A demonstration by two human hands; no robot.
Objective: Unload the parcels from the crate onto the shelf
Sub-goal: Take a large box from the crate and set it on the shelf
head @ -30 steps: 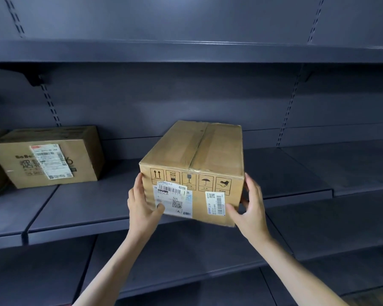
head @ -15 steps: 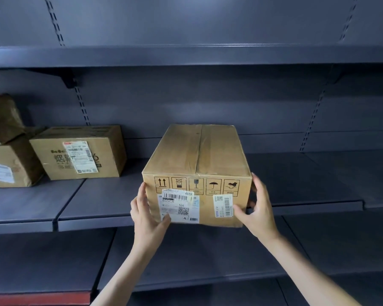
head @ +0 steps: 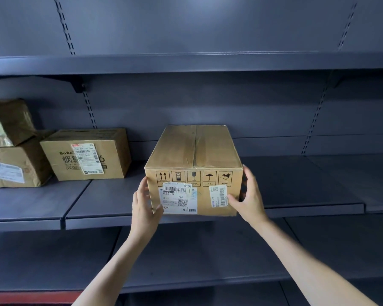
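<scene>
Two stacked parcels (head: 11, 160) at nine o'clock on the shelf (head: 296, 191), printed carton (head: 86, 154) just beside them, left hand (head: 145, 206) and right hand (head: 249, 196) gripping the central parcel (head: 194, 171) by its front corners, resting on the shelf edge.

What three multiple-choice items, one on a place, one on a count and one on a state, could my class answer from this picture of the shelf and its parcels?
1. Where does the held box sit?
A. on the middle shelf
B. on the floor
C. on the top shelf

2. How many handling symbols are printed in a row on its front?
A. two
B. five
C. eight

3. How is that box held?
A. by one hand on top
B. untouched
C. by both hands at its front corners

Answers:
1 A, its base rests at that shelf's front edge.
2 B, five framed icons show.
3 C, the left hand and right hand flank it.
</scene>
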